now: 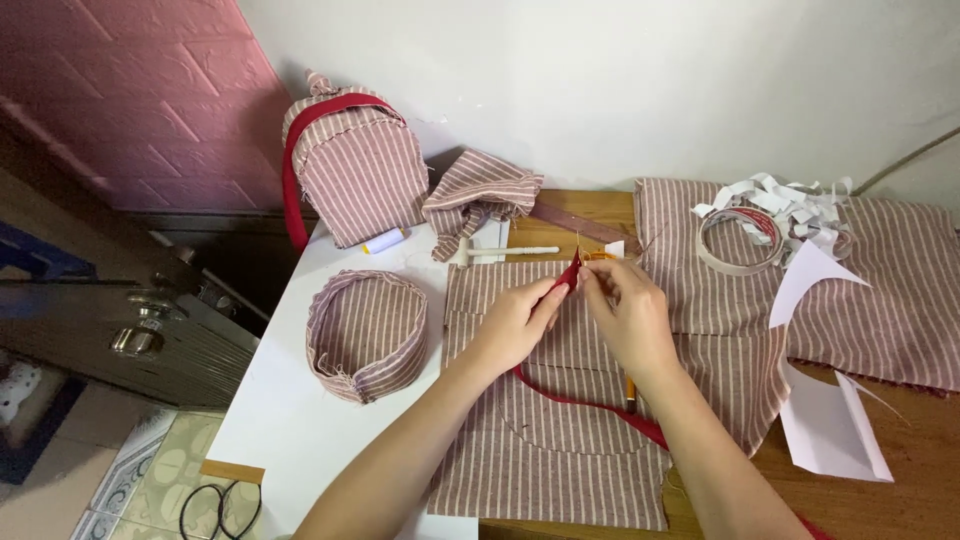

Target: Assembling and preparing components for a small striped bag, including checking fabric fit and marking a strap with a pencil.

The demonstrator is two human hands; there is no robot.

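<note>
left hand (520,318) pinching red tape (571,272) | right hand (628,308) pinching same tape end, fingers together | working over striped cloth (560,440) near table (290,420) back edge

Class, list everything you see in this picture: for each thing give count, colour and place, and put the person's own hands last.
backpack: one, striped pink with red trim, back left by wall
fabric ring: one, striped, on white table, left
folded cloth: one, striped, beside backpack
thread spool: one, white-yellow, in front of backpack
fabric panel: one, striped, under hands
red strip: one, pinched by both hands
tape roll: one, pale, back right
paper strips: several, white, by roll
paper sheets: two, white, right
left hand: one, centre
right hand: one, centre
</note>
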